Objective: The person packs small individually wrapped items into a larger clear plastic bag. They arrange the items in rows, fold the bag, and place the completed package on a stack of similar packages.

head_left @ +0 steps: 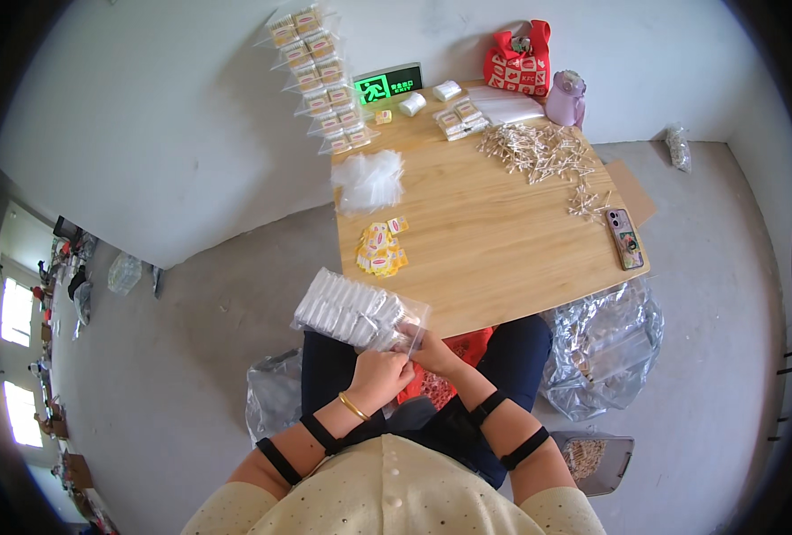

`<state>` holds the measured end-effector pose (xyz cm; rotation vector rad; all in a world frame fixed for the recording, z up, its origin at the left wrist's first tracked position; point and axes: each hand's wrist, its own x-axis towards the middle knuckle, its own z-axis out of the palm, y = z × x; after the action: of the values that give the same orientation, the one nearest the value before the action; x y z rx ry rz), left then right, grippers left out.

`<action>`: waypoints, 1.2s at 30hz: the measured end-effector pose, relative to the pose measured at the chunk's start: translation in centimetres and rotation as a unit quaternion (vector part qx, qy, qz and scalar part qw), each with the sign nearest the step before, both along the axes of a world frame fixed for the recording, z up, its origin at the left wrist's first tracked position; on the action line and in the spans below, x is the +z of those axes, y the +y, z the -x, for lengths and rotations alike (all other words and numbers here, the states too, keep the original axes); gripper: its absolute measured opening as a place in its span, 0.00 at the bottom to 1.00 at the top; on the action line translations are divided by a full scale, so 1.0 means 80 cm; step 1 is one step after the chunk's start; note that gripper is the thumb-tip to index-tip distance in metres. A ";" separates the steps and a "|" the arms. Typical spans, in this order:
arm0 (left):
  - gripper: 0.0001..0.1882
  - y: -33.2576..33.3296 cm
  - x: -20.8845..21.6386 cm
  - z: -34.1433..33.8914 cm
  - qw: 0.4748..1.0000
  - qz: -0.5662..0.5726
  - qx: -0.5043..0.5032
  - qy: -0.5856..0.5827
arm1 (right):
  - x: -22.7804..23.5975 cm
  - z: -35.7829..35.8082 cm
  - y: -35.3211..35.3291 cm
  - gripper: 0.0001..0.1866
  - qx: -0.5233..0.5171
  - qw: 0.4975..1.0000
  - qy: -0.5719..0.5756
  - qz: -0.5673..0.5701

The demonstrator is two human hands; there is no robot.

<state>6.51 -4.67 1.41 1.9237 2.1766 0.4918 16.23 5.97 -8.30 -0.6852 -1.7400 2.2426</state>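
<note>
Over my lap, off the table's near left corner, I hold a clear plastic bag (347, 308) packed with rows of small white packets. My left hand (380, 376) is closed at the bag's near edge, its fingertips out of sight. Beside it my right hand (428, 349) pinches the bag's right end between thumb and fingers. On the table just beyond the bag lies a pile of yellow and white cards (380, 250). Farther back is a heap of clear small bags (369, 181).
Loose cotton swabs (539, 152) cover the table's (467, 241) far right, with a phone (625, 239) near its right edge. Stacked swab packs (320, 80) rise at the far left. A red bag (518, 62) and purple jug (566, 98) stand behind. A plastic sack (606, 352) rests at right.
</note>
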 end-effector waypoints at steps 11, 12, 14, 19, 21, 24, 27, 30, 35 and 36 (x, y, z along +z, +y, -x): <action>0.11 -0.007 0.013 0.009 0.997 -0.016 -0.024 -0.074 | 0.009 -0.024 -0.001 0.27 0.031 0.994 0.004 -0.103; 0.12 -0.006 0.017 0.009 0.997 -0.016 -0.026 -0.071 | 0.014 -0.026 0.000 0.24 0.019 0.978 -0.010 -0.207; 0.13 0.002 0.031 0.003 0.996 -0.012 -0.021 -0.087 | 0.015 -0.032 0.006 0.19 0.006 0.942 -0.017 -0.334; 0.12 0.019 0.061 -0.002 0.977 -0.037 -0.001 -0.208 | 0.099 -0.052 0.037 0.11 0.096 0.920 -0.095 -0.368; 0.14 0.032 0.087 0.000 0.942 -0.020 0.002 -0.335 | 0.138 -0.068 0.061 0.15 0.098 0.901 -0.092 -0.412; 0.16 0.052 0.129 0.007 0.874 -0.052 -0.026 -0.482 | 0.236 -0.083 0.095 0.19 0.111 0.881 -0.178 -0.425; 0.16 0.059 0.155 0.016 0.836 -0.083 -0.043 -0.540 | 0.316 -0.080 0.094 0.21 0.105 0.837 -0.272 -0.463; 0.16 0.061 0.137 0.045 0.847 -0.063 -0.028 -0.527 | 0.316 -0.051 0.081 0.24 0.114 0.800 -0.336 -0.483; 0.16 0.037 0.117 0.077 0.889 0.019 0.000 -0.458 | 0.251 -0.011 0.038 0.25 0.026 0.766 -0.322 -0.555; 0.16 0.033 0.120 0.085 0.902 0.019 0.012 -0.432 | 0.253 -0.006 0.033 0.25 0.015 0.780 -0.312 -0.542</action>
<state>-0.27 -1.99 11.01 1.2649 1.5855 1.0502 16.69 8.58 11.97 -1.0915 -2.8407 0.6328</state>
